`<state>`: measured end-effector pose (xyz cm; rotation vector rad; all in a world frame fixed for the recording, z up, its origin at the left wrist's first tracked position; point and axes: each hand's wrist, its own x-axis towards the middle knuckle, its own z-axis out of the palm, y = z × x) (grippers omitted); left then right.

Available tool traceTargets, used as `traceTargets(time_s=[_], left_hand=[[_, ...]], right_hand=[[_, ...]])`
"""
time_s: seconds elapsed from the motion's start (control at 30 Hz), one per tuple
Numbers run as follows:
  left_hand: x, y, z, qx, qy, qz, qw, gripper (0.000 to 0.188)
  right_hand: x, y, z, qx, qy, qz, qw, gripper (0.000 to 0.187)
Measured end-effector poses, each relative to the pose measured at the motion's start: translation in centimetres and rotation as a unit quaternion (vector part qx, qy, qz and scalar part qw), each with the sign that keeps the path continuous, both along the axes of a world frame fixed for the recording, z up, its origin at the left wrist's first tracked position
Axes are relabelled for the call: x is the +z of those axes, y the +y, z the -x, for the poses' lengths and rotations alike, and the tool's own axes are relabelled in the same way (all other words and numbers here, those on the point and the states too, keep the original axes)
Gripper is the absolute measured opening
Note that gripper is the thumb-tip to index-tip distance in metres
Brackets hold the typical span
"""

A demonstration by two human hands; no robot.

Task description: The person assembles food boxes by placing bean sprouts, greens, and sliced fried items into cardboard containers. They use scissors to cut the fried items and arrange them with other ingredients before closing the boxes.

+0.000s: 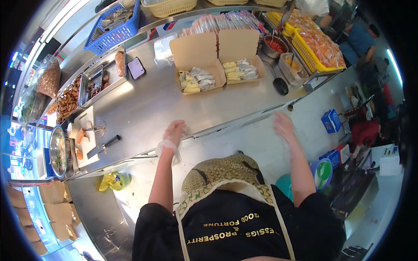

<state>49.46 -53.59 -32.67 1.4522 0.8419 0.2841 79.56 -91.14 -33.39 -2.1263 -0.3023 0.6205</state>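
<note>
My left hand [175, 132], in a clear plastic glove, hovers over the near edge of the steel counter [143, 108]. Its fingers look curled in, and nothing shows in them. Out past the counter's edge to the right, my right hand [284, 125] is smeared a little by motion; its fingers are stretched out and hold nothing I can see. Ahead of both hands, two open cardboard boxes stand side by side, lids raised. The left box [194, 50] and the right box [237, 45] each hold rows of small wrapped pieces, yellow and whitish.
To the left, a knife [104, 146] lies by a cutting board [88, 117] and a metal bowl [58, 152]. A phone [136, 68] rests beside a metal tray [85, 89]. At right are a black rounded thing [281, 86], a pot of red food [274, 45] and yellow baskets [307, 51].
</note>
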Motion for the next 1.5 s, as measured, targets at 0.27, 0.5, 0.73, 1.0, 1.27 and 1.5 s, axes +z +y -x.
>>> traceTargets(time_s=[0.27, 0.5, 0.73, 1.0, 1.27, 1.5], left_hand=[[-1.6, 6.4, -7.3, -0.028, -0.011, -0.394, 0.919, 0.041], [1.4, 10.9, -10.6, -0.176, 0.239, -0.379, 0.876, 0.041], [-3.1, 18.6, -3.4, -0.135, 0.192, -0.412, 0.88, 0.025], [-1.2, 29.3, 12.5, -0.096, 0.229, -0.406, 0.88, 0.018], [0.6, 36.5, 24.0, -0.124, 0.013, -0.212, 0.969, 0.022], [2.8, 43.5, 35.0, 0.191, 0.048, -0.095, 0.976, 0.023]], right_hand=[[2.7, 26.3, -3.6, 0.117, -0.417, 0.049, 0.9, 0.044], [-1.0, 33.1, -9.2, 0.221, -0.211, 0.239, 0.922, 0.046], [0.5, 40.1, -2.1, 0.263, -0.143, 0.145, 0.943, 0.038], [0.0, 53.8, 12.1, 0.289, -0.148, 0.084, 0.942, 0.044], [4.6, 62.5, 22.9, 0.264, -0.373, 0.147, 0.877, 0.038], [4.7, 70.1, 40.7, 0.501, -0.351, 0.052, 0.789, 0.043]])
